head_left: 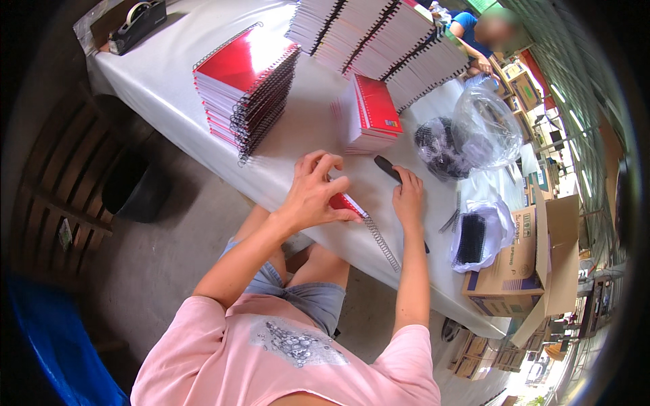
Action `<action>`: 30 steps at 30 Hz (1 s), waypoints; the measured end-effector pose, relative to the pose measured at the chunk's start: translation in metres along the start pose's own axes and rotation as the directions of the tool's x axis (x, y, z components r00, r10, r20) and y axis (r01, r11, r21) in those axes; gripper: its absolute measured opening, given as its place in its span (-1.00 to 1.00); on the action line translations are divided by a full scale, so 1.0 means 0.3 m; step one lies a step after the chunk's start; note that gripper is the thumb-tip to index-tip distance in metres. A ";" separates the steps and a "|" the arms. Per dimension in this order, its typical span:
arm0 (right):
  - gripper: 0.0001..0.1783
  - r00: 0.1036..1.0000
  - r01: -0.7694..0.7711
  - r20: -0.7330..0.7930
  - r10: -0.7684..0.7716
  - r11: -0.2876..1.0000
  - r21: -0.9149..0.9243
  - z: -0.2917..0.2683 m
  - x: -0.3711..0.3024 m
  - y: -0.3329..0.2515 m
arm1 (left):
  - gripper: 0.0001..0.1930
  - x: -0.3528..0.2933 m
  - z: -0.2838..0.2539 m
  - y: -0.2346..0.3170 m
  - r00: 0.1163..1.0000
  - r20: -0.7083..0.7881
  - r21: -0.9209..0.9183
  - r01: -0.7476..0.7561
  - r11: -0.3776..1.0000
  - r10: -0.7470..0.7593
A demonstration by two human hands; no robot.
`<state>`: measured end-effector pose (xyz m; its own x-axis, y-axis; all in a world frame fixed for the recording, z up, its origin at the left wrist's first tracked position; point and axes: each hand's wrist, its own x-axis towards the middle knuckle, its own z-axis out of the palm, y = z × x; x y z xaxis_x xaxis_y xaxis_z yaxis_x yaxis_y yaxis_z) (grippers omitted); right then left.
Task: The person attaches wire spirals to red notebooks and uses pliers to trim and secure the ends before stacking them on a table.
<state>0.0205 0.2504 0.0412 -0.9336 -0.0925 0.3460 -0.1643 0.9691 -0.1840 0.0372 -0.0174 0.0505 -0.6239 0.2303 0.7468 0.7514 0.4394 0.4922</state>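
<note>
My left hand [313, 193] grips a small red notebook [347, 203] at the table's near edge, thumb and fingers on either side. A dark wire coil [381, 242] trails from the notebook's corner toward the right. My right hand [408, 197] lies low on the tabletop with fingers curled over a black-handled tool [387, 168]. Most of that tool is hidden under the hand. Beyond my hands stands a stack of red-covered notebook blocks [376, 108], with no coil visible on them. To the left rises a tall pile of coil-bound red notebooks [247, 84].
Long rows of bound notebooks [369, 40] line the far side. Clear plastic bags of black coils [443, 145] sit at right, near a white bag of coils [474, 237] and an open cardboard box [508, 264]. A tape dispenser [139, 26] stands far left. Another person [467, 34] works at the back.
</note>
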 end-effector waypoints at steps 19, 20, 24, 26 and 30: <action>-0.76 0.990 -0.135 0.141 -0.015 0.195 0.972 -0.163 -0.100 -0.300 | -0.43 0.015 -0.007 -0.014 0.999 0.052 -0.014 0.002 1.000 -0.001; -0.73 0.986 -0.124 0.162 -0.044 0.455 0.882 -0.174 -0.091 -0.315 | -0.43 0.010 -0.012 -0.019 0.998 0.055 -0.014 0.000 1.000 0.001; -0.60 0.935 -0.343 0.288 0.204 0.724 0.599 -0.156 -0.077 -0.293 | -0.44 0.014 -0.009 -0.016 0.998 0.065 -0.027 -0.010 1.000 0.012; -0.60 0.980 -0.198 0.183 0.083 0.537 0.820 -0.148 -0.090 -0.265 | -0.44 0.016 -0.005 -0.015 0.997 0.063 -0.032 -0.033 0.999 0.035; -0.59 0.960 -0.225 0.281 0.006 0.617 0.754 -0.178 -0.079 -0.305 | -0.41 0.025 -0.005 -0.009 0.990 0.143 0.006 -0.014 1.000 0.013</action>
<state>0.0747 0.1760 0.0989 -0.9865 -0.1471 0.0725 -0.1316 0.4462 -0.8852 0.0308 -0.0183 0.0554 -0.6387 0.3573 0.6815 0.7585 0.4414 0.4794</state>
